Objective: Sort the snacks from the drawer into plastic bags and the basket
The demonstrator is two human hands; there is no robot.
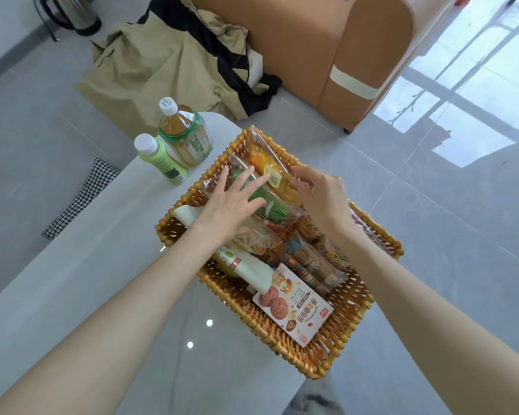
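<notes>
Both hands lie open inside the woven amber wicker basket: left hand flat on the clear plastic bag of green snacks, right hand at 1 o'clock against the clear bag of yellow snacks, neither closed on anything; bags look light, soft, slippery, so pinch bunched film at edges.

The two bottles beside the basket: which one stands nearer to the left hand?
The smaller pale green bottle with the plain white cap. The larger tea bottle, clear with amber liquid, stands behind it, farther from the left hand.

Left hand flat, fingers spread; right hand curled.
</notes>
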